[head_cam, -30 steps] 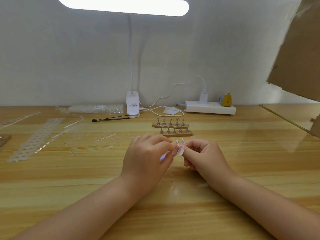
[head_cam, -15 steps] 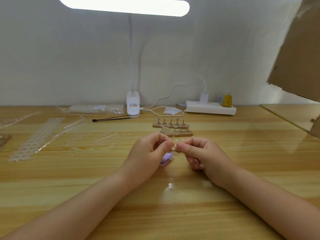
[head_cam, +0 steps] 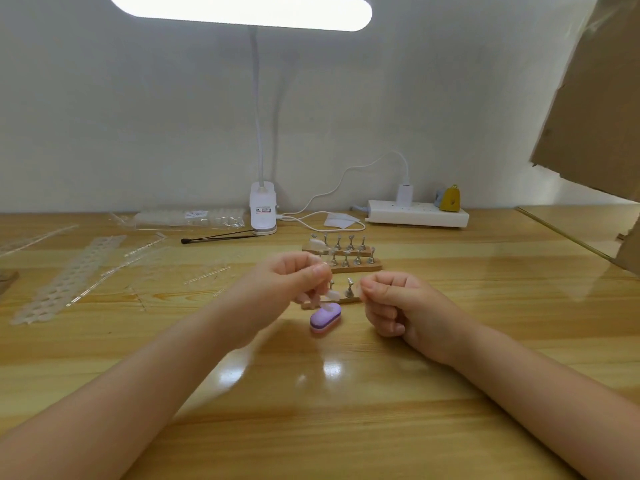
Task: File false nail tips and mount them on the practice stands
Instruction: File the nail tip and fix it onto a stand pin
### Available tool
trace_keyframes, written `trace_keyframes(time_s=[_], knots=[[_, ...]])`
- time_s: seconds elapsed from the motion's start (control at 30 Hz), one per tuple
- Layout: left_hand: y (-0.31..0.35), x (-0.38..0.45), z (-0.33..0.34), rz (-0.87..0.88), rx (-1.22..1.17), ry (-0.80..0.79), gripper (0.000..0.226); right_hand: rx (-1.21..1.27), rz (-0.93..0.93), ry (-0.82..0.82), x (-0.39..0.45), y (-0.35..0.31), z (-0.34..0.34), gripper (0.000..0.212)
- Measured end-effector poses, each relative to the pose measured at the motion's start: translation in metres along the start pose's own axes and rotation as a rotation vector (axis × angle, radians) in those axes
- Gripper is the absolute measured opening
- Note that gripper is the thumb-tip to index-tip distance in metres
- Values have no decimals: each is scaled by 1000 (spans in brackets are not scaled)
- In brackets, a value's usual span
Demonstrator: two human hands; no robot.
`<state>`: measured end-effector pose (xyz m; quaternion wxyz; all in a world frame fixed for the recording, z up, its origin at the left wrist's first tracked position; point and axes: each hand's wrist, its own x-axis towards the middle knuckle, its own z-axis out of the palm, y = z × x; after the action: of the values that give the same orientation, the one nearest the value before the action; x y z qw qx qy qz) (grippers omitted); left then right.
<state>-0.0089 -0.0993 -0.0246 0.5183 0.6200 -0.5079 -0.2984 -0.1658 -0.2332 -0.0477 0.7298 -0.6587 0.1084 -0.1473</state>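
Note:
My left hand [head_cam: 287,289] has its fingers curled and pinches a pale false nail tip [head_cam: 331,294] over the left stand of a small near wooden base [head_cam: 349,300]. My right hand [head_cam: 393,301] is curled just right of that base, and I see nothing in it. A purple file block [head_cam: 325,317] lies on the table in front of the base, between my hands. Behind them, two more wooden bases with several metal practice stands [head_cam: 351,259] sit side by side. One nail tip [head_cam: 314,242] is mounted at their far left.
Clear plastic nail tip strips [head_cam: 69,271] and loose sprues lie at the left. At the back are a bag of tips [head_cam: 187,218], a black stick [head_cam: 218,237], a white clip lamp base [head_cam: 263,211] with its cable, and a power strip [head_cam: 417,213]. Cardboard [head_cam: 595,98] hangs at the right.
My hands, which met over one nail tip, have drawn apart. The purple file block has left my left hand and lies on the table. The near base now shows between my hands.

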Motion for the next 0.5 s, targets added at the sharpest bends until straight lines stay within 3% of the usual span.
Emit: trace_keyframes(time_s=[0.13,0.23,0.33,0.4,0.5], knots=[[-13,9,-18,-7,328,318,7,-62,-6,46,-1,1,2,18],[-23,10,-27,-164,626,360,27,-60,-12,78,1,2,2,31],[-29,8,-28,-299,1183,419,46,-44,-16,101,1,2,2,41],[-25,5,-21,-200,1368,503,47,-43,-21,128,1,3,2,45],[-15,-1,-4,85,1195,451,35,-6,-44,175,2,4,2,30]])
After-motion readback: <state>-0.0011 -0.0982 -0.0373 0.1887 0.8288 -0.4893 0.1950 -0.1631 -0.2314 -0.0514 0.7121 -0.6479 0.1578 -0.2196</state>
